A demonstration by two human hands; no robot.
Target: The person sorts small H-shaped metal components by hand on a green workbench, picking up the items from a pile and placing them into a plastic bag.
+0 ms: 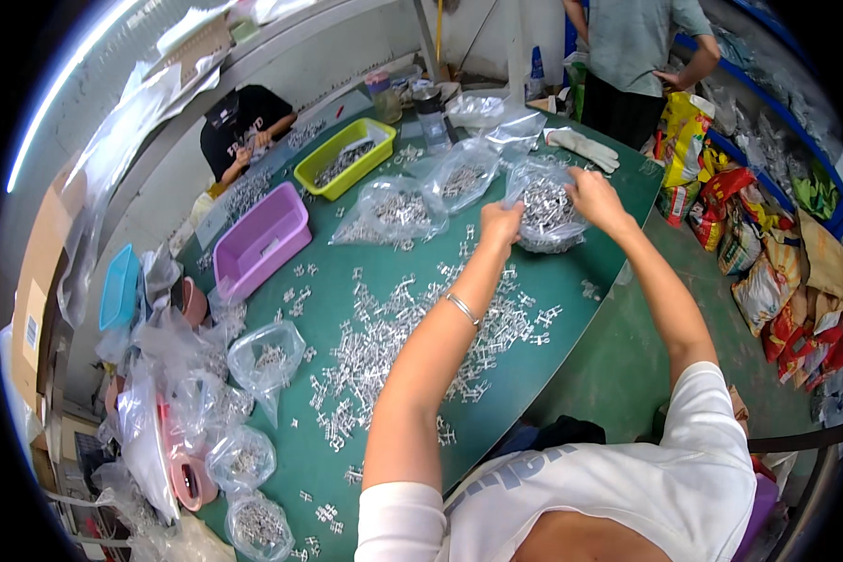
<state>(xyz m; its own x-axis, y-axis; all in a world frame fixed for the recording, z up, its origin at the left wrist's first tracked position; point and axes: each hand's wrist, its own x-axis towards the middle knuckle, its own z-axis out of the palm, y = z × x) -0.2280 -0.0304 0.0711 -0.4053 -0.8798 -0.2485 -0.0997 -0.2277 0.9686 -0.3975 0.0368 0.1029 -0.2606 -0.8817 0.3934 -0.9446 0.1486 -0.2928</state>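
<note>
A clear plastic bag (545,211) full of small silvery metal parts stands near the far right of the green table. My left hand (501,223) grips its left edge, fingers closed on the plastic. On the opposite side my right hand (594,199) pinches the bag's rim. The bag's mouth faces up, and the parts show inside it. Below my left forearm spreads a wide pile of loose silvery metal parts (375,342). Two more clear bags of such parts, a nearer bag (398,211) and a farther bag (464,173), lie left of the one I hold.
A purple bin (262,239) and a yellow-green bin (347,157) with parts stand along the far left. Several small filled bags (258,520) line the left edge. A white glove (583,148) lies at the back right. A person (244,131) sits opposite; another person (632,56) stands beyond.
</note>
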